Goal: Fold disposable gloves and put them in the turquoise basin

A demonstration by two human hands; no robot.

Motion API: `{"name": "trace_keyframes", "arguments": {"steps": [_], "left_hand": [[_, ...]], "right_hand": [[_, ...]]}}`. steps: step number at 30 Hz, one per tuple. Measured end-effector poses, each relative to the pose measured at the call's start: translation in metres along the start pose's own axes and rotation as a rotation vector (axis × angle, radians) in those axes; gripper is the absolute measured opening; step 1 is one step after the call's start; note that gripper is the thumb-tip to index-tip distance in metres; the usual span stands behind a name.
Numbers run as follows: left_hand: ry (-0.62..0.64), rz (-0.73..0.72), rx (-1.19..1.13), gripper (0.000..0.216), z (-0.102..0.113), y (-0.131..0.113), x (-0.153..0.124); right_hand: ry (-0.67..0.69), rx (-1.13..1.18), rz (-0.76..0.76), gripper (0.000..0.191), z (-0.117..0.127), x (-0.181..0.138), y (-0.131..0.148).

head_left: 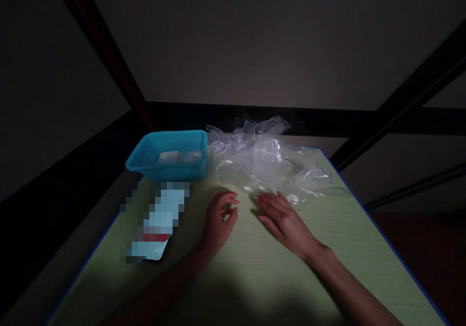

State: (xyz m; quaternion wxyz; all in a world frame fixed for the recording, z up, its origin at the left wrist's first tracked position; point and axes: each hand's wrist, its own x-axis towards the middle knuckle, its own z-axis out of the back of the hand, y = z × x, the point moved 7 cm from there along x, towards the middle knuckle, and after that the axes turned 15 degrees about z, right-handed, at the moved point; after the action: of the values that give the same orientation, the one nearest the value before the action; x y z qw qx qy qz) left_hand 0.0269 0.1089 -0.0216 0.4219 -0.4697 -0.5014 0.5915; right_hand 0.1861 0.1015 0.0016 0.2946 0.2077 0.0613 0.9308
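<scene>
My left hand rests on its edge on the table, fingers curved with a gap between thumb and fingertips and nothing in it. To its right my right hand lies palm down, fingers stretched out and empty. Just beyond my right fingertips spreads a crumpled heap of clear plastic bags. Whether those fingertips touch the plastic I cannot tell. A blue plastic basin stands left of the bags, with a whitish piece and some clear wrapping inside.
On the left of the pale table lies a phone-like flat object, its surface blurred by pixels. Blue edging runs along the table's sides. A wall with dark beams rises behind, and the bags reach the table's far edge.
</scene>
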Motion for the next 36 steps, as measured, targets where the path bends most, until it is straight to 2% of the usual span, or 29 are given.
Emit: {"name": "trace_keyframes", "arguments": {"steps": [2,4,7,9,11,14,16,18,20,24,29,36], "left_hand": [[-0.006,-0.064,0.058,0.026,0.0,-0.002,0.002],[0.018,-0.07,0.099,0.035,-0.002,-0.001,0.003],[0.079,-0.097,0.186,0.044,-0.009,0.001,0.002],[0.149,-0.173,0.297,0.043,-0.017,-0.001,-0.004],[0.259,-0.274,0.455,0.042,-0.029,-0.003,-0.01],[0.43,-0.415,0.717,0.043,-0.051,-0.003,-0.016],[0.485,-0.478,0.887,0.046,-0.064,-0.002,-0.01],[0.485,-0.497,1.074,0.048,-0.076,-0.001,0.004],[0.454,-0.482,1.255,0.051,-0.087,0.0,0.023],[0.367,-0.434,1.301,0.048,-0.099,-0.008,0.057],[0.334,-0.407,1.312,0.039,-0.103,-0.014,0.073],[0.408,-0.442,1.276,0.038,-0.103,-0.014,0.07]], "right_hand": [[0.01,0.043,0.052,0.036,-0.001,0.0,0.005],[0.024,0.05,0.09,0.037,-0.002,0.001,0.01],[0.054,0.02,0.148,0.035,0.001,0.002,0.015],[0.052,0.0,0.14,0.032,0.008,0.001,0.013],[0.01,-0.031,0.043,0.031,0.021,-0.005,0.001],[-0.078,-0.11,-0.208,0.033,0.043,-0.023,-0.031],[-0.085,-0.165,-0.344,0.034,0.051,-0.038,-0.053],[-0.048,-0.201,-0.396,0.038,0.05,-0.05,-0.071],[-0.006,-0.195,-0.356,0.043,0.042,-0.058,-0.083],[0.126,-0.155,-0.299,0.054,0.017,-0.069,-0.093],[0.284,-0.036,-0.281,0.069,0.001,-0.07,-0.075],[0.504,0.367,-0.042,0.065,0.005,-0.045,0.002]]}}
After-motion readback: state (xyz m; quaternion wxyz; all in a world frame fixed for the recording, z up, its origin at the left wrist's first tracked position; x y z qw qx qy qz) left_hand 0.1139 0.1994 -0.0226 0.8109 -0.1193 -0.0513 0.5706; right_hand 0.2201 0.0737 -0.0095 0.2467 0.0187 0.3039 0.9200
